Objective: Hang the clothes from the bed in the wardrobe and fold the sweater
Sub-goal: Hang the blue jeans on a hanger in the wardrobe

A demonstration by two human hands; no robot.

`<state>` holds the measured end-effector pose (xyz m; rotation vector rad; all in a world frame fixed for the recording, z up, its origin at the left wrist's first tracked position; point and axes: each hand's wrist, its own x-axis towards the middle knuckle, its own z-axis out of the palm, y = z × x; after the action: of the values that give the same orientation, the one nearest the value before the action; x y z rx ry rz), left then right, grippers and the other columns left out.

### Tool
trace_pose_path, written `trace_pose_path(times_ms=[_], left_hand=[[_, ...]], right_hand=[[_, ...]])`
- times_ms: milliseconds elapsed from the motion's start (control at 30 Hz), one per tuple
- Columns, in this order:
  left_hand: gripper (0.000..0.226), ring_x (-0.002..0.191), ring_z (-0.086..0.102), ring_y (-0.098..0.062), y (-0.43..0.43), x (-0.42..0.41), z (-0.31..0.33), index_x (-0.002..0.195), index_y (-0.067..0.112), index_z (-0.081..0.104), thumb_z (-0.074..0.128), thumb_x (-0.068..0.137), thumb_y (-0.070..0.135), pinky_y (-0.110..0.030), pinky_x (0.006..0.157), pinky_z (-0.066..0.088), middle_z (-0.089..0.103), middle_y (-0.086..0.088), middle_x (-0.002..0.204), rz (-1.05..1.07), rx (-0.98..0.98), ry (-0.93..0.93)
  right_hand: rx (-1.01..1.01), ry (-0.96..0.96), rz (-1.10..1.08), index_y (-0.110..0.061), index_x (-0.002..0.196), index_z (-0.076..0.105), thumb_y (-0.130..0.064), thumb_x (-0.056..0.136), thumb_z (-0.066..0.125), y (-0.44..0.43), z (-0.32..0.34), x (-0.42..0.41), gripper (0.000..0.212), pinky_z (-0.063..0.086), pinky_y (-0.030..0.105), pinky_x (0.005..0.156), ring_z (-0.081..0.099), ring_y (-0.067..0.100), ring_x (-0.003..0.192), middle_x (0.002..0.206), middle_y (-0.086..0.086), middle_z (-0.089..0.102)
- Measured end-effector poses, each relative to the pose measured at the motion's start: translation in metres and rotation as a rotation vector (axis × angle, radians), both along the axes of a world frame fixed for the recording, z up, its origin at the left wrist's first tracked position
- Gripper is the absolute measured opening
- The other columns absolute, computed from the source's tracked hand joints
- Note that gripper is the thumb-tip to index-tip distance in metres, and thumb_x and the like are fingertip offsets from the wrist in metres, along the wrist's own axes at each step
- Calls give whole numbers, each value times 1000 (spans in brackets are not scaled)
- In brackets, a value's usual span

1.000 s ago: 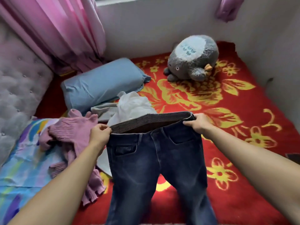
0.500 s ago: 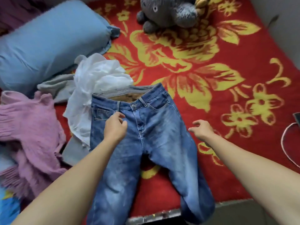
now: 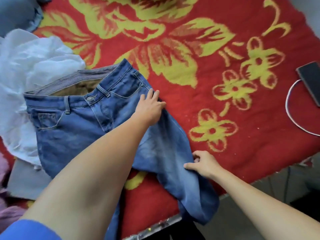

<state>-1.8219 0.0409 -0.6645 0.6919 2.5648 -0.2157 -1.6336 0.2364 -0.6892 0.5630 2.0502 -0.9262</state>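
Blue jeans (image 3: pixel 72 135) lie flat on the red flowered blanket (image 3: pixel 259 153), waistband to the upper left, legs running off the bed's near edge. My left hand (image 3: pixel 150 108) reaches across them and grips the outer seam at the right hip. Lower down, my right hand (image 3: pixel 202 163) pinches the outer edge of the right leg. A pink sweater (image 3: pixel 8 210) shows at the lower left edge, mostly out of frame.
A crumpled white garment (image 3: pixel 34 66) lies left of the jeans, with a grey garment (image 3: pixel 26 181) below it. A blue pillow (image 3: pixel 17 13) sits in the top left corner. A phone (image 3: pixel 311 80) and white cable (image 3: pixel 290 108) lie at the right. The bed edge (image 3: pixel 155 230) runs along the bottom.
The jeans went from held up by the waistband to lying on the blanket. My left hand crossed from the left pocket to the right hip; my right hand took the leg's edge.
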Motion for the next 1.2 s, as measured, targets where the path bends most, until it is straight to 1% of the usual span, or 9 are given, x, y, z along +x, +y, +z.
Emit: trace_pose_path(times_ms=[67, 200, 367, 533, 667, 800, 967, 1100, 1200], left_hand=[[32, 138, 24, -32, -2, 2, -3, 118, 24, 59, 48, 89, 16, -44, 100, 31, 39, -10, 137, -1, 2, 54], [22, 124, 36, -27, -28, 10, 17, 100, 20, 61, 52, 82, 12, -40, 92, 31, 49, -5, 119, -36, 120, 153], [19, 125, 40, -28, -92, 25, 66, 94, 15, 61, 57, 77, 7, -39, 90, 30, 53, -6, 122, -72, 197, 202], [17, 121, 47, -34, -176, 48, 114, 88, 9, 62, 67, 73, 4, -47, 85, 36, 57, -15, 120, -46, 206, 286], [21, 114, 50, -35, -239, 76, 132, 90, 8, 62, 65, 70, 1, -45, 81, 37, 58, -14, 117, -7, 213, 321], [27, 109, 52, -36, -303, 107, 125, 92, 4, 61, 60, 66, -6, -44, 81, 40, 58, -16, 111, 55, 237, 288], [32, 117, 48, -36, -367, 138, 91, 108, 6, 60, 57, 77, -3, -46, 91, 42, 51, -18, 127, 218, 115, 152], [26, 108, 51, -36, -378, 182, 64, 111, 11, 59, 56, 86, 13, -45, 83, 46, 54, -15, 116, 374, 164, 115], [22, 101, 56, -36, -362, 224, 42, 107, 12, 57, 58, 88, 23, -42, 81, 46, 58, -15, 107, 688, 341, 30]], right_hand=[[-96, -14, -26, -23, 73, 59, -30, 70, 82, 3, 2, 7, 24, 38, 33, 56, 45, 6, 46, 46, -9, 54], [-316, -35, -114, -17, 92, 59, -14, 74, 76, -2, 29, 16, 25, 51, 49, 67, 60, 23, 67, 77, 20, 70], [-387, 1, -36, -19, 96, 54, -26, 68, 73, -48, 79, 27, 35, 28, 32, 54, 40, 15, 55, 60, 5, 49], [-431, 95, 33, -23, 91, 52, -23, 67, 69, -130, 119, 42, 29, 30, 32, 56, 38, 13, 55, 58, 1, 49], [-437, 114, 123, -27, 86, 47, -28, 68, 67, -206, 134, 70, 27, 32, 30, 54, 37, 12, 51, 57, -1, 49], [-403, 133, 203, -28, 94, 45, -36, 70, 70, -277, 128, 100, 35, 34, 26, 51, 41, 4, 46, 48, -11, 50], [-383, 43, 265, -32, 120, 54, -41, 70, 73, -325, 97, 133, 55, 47, 20, 72, 59, 0, 75, 78, -10, 66], [-159, 69, 251, -26, 115, 63, -35, 78, 72, -310, 70, 143, 39, 48, 27, 86, 62, 13, 94, 93, -12, 64], [88, 77, 339, -31, 122, 58, -40, 77, 69, -284, 63, 143, 47, 47, 29, 89, 60, 17, 108, 115, -9, 64]])
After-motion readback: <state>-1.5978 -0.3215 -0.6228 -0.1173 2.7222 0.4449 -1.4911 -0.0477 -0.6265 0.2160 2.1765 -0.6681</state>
